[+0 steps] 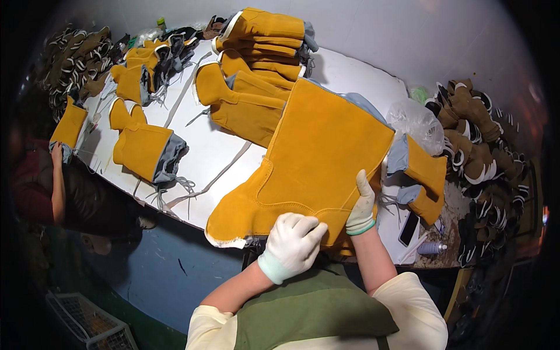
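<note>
A large mustard-yellow boot upper (326, 151) with a grey-blue lining is held up in front of me, its toe pointing left and its white bottom edge facing me. Gloved in white, my right hand (363, 204) grips its right side, thumb on the front and fingers hidden behind. My left hand (296, 240), also in a white glove, is closed with bent fingers against the curved seam low on the boot upper. Whatever those fingers hold, if anything, is hidden.
More yellow boot uppers (245, 105) are heaped on the white table (347, 64). A phone (409, 227) and a purple-grey spool (431, 248) lie at right, near a clear plastic bag (415, 125). Brown boot uppers (475, 146) pile up beyond. A co-worker's hand (56, 153) is at far left.
</note>
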The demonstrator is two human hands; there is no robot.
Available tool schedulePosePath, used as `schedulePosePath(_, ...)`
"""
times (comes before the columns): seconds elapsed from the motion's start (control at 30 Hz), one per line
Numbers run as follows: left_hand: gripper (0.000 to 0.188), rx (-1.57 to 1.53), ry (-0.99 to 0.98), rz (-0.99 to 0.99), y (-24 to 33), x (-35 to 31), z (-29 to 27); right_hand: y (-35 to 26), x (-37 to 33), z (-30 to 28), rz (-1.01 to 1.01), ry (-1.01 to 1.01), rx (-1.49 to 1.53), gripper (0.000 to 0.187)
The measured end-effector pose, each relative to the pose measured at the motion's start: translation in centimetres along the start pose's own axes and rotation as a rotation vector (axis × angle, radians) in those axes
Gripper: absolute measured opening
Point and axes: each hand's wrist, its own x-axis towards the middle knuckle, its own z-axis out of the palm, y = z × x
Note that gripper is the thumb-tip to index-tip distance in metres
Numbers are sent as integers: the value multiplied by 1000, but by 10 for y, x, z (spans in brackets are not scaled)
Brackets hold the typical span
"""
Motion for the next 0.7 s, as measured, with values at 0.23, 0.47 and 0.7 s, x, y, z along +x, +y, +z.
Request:
schedulePosePath(0.23, 31, -165, 21, 22, -8, -28, -15, -4, 2, -23, -69, 48, -26, 58)
schedulePosePath(0.47, 51, -767, 187, -943, -35, -95, 2, -14, 1, -33, -136, 55, -44, 58)
schedulePosePath(0.7, 47, -1145, 537, -952, -31, -62, 1, -22, -1, -44, -259, 65, -96, 62)
